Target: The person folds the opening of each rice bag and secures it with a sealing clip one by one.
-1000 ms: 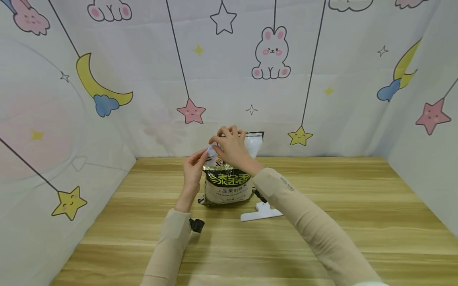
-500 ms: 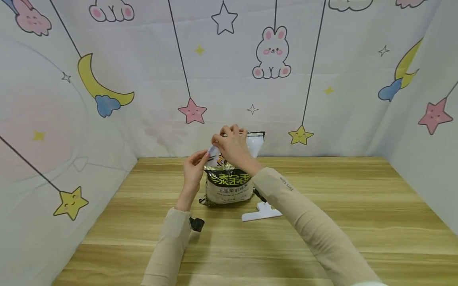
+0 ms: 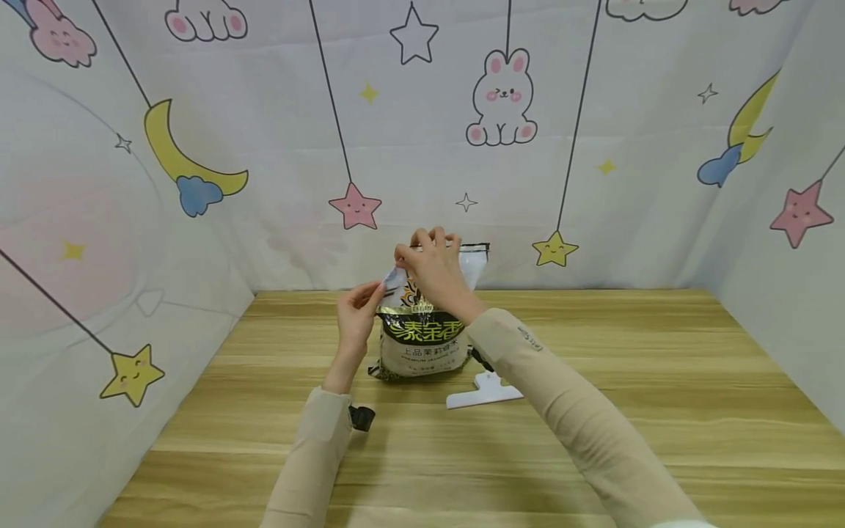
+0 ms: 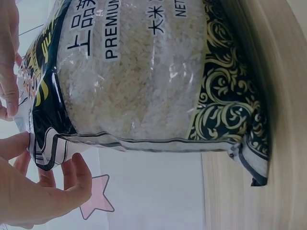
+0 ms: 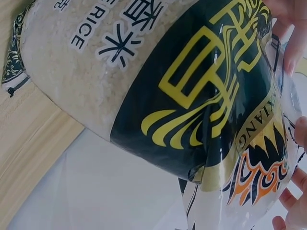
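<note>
A bag of rice (image 3: 422, 356) with a clear front and a black and gold label stands upright on the table. My left hand (image 3: 355, 312) pinches the left edge of its loose upper part; in the left wrist view that hand (image 4: 50, 194) has thumb and fingers on either side of the film. Across the front of the bag reaches my right hand (image 3: 436, 275), whose thumb and index finger pinch the folded film near the top left. Its other fingers curl over the top edge. The right wrist view shows only fingertips (image 5: 300, 184) beside the printed top.
A white plastic clip (image 3: 485, 394) with a long straight bar lies on the wooden table (image 3: 594, 411) in front of the bag, partly behind my right sleeve (image 3: 561, 396). White cloth (image 3: 422, 161) printed with stars and rabbits closes off the back and sides.
My right hand has slid slightly right and up along the top of the bag, drawing the left edge's film straighter. The left hand stays almost still. The clip has not moved.
</note>
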Demonstrator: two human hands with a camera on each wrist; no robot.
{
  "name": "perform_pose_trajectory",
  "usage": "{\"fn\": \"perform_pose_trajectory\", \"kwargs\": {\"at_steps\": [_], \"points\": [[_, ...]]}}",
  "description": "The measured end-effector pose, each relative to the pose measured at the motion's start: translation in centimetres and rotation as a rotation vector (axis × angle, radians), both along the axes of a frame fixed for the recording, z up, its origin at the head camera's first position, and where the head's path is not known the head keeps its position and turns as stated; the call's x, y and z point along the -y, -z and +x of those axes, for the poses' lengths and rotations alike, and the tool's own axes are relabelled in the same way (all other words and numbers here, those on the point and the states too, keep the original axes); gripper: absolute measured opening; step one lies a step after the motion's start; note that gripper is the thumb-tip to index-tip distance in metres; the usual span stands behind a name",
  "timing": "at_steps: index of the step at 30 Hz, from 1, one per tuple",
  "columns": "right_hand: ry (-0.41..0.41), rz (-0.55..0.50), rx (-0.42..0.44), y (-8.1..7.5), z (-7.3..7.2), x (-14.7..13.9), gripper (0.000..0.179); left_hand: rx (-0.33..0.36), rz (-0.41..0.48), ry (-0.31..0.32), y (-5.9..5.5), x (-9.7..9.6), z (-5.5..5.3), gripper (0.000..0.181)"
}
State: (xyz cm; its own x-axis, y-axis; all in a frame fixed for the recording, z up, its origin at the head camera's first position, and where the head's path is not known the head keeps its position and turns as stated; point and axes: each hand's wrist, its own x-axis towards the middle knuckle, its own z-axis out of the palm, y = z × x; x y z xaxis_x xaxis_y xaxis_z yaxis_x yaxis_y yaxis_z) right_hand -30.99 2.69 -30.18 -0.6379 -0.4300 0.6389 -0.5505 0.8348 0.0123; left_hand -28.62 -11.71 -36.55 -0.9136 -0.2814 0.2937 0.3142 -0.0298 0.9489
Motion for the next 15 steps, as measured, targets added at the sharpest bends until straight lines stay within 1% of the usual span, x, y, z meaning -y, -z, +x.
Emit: {"fn": "perform_pose_trajectory", "kwargs": {"at_steps": [4, 9, 15], "points": [[0.001, -0.007, -0.005, 0.1, -0.1, -0.1, 0.011, 0.015, -0.017, 0.002, 0.3, 0.5, 0.3, 0.025], [-0.006, -0.021, -0.024, 0.1, -0.2, -0.3, 0.011, 0.013, -0.034, -0.003, 0.6, 1.0, 0.5, 0.024], [-0.01, -0.019, -0.052, 0.1, -0.3, -0.4, 0.012, 0.033, -0.022, -0.008, 0.8, 1.1, 0.6, 0.026]]}}
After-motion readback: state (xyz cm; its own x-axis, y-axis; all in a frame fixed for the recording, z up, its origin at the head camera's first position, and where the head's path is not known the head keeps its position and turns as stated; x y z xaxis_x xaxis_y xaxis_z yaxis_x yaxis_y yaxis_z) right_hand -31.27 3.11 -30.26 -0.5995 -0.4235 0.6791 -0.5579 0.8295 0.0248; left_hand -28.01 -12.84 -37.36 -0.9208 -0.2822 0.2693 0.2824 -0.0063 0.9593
